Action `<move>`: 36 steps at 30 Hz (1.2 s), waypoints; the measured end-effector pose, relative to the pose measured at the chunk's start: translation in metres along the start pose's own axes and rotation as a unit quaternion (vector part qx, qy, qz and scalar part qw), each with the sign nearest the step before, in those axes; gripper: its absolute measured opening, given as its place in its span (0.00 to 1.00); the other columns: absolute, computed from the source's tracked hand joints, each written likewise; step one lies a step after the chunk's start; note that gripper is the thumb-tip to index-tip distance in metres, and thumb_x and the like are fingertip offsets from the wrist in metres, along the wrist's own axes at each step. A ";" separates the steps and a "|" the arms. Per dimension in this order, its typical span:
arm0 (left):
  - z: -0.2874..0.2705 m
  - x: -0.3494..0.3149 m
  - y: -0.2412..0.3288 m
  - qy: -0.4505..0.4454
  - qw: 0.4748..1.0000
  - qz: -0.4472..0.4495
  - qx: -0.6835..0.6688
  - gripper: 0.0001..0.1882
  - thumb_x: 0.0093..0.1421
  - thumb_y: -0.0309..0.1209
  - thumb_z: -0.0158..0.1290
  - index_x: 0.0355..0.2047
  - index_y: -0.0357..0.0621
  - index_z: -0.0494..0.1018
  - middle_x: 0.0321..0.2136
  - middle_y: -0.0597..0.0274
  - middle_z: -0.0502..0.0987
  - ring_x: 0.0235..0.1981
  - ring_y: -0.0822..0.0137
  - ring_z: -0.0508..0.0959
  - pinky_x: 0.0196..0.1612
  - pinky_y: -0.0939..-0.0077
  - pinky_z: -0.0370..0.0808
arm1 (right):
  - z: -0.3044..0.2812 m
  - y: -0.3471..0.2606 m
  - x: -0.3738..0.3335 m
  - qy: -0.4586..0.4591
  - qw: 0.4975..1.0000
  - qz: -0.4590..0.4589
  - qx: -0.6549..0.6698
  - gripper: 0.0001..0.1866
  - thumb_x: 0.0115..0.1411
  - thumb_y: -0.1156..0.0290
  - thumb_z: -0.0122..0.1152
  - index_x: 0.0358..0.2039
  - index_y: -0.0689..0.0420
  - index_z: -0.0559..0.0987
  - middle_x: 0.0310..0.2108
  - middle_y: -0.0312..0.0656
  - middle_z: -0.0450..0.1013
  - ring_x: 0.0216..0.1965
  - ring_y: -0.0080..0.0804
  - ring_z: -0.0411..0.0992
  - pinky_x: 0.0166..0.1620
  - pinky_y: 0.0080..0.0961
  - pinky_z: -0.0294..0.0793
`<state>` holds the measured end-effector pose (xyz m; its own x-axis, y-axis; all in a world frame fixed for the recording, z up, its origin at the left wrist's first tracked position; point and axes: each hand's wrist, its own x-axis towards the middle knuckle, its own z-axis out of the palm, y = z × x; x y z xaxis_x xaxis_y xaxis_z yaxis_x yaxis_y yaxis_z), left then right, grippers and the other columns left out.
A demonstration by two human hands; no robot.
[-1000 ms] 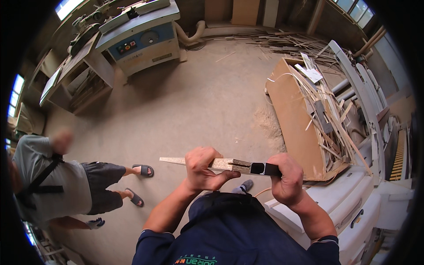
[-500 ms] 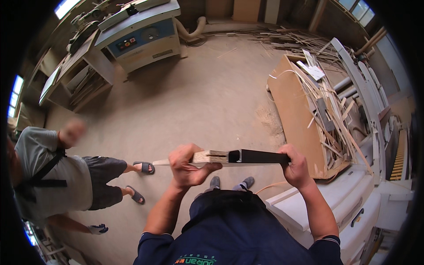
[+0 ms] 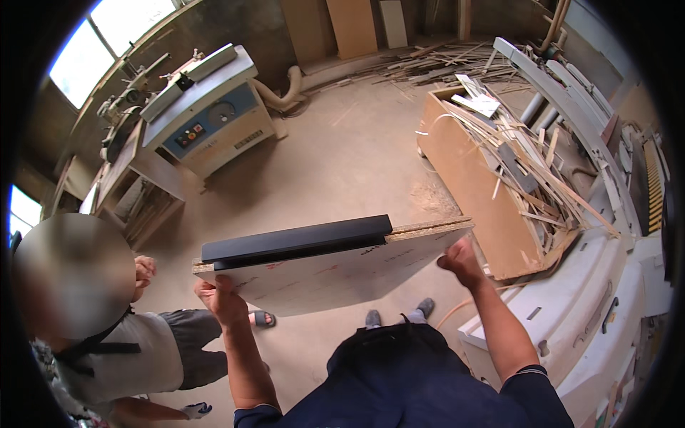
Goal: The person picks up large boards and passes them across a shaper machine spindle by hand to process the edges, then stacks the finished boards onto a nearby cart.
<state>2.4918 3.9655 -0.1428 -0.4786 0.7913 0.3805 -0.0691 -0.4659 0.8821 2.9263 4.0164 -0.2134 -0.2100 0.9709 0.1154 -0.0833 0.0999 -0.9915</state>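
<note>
Both my hands hold a white-faced particleboard panel [image 3: 321, 278] in front of my waist, its broad face tilted toward me. Along the left and middle of its top edge runs a black edge profile [image 3: 296, 239]. Bare chipboard with a dark groove [image 3: 432, 227] shows on the rest of that edge. My left hand [image 3: 227, 305] is closed round the panel's left end, just below the profile. At the opposite end, my right hand [image 3: 462, 264] grips the lower right side. Some fingers of both hands are hidden by the panel. Faint reddish marks dot the white face.
Close on my left stands another person [image 3: 143, 360] in a grey shirt, one hand [image 3: 145, 271] raised. A blue-and-grey machine [image 3: 214, 125] is at the far left. A wooden bin [image 3: 464, 192] overflows with offcuts at right, beside white equipment [image 3: 564, 321].
The panel has turned from edge-on to showing its broad face, and the black profile now lies toward my left hand. My hands have moved farther apart. The other person has come closer.
</note>
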 end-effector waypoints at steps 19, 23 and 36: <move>0.048 0.009 0.007 -0.308 0.848 0.155 0.402 0.31 0.38 0.41 0.69 0.40 0.39 0.70 0.31 0.56 0.76 0.32 0.54 0.76 0.37 0.65 0.72 | 0.091 -0.088 0.019 -0.016 0.973 -0.124 -0.194 0.13 0.42 0.75 0.74 0.24 0.62 0.76 0.19 0.35 0.72 0.22 0.17 0.66 0.26 0.18 0.66; 0.048 -0.001 0.003 -0.313 0.852 0.166 0.387 0.25 0.38 0.37 0.70 0.31 0.42 0.69 0.22 0.61 0.74 0.22 0.60 0.75 0.24 0.70 0.69 | 0.090 -0.099 0.014 -0.022 0.959 -0.157 -0.235 0.12 0.40 0.78 0.73 0.23 0.61 0.76 0.19 0.36 0.71 0.21 0.21 0.67 0.25 0.19 0.66; 0.043 -0.020 0.001 -0.309 0.864 0.196 0.345 0.23 0.38 0.38 0.68 0.27 0.42 0.68 0.18 0.60 0.69 0.18 0.59 0.71 0.20 0.69 0.66 | 0.091 -0.120 0.005 -0.053 0.941 -0.168 -0.290 0.13 0.37 0.78 0.74 0.23 0.60 0.76 0.19 0.38 0.71 0.20 0.26 0.68 0.25 0.21 0.66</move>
<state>2.5393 3.9661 -0.1376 0.2263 0.7860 0.5753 0.6337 -0.5674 0.5258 2.8467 3.9899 -0.0888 -0.3646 0.8392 0.4036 0.3773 0.5294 -0.7599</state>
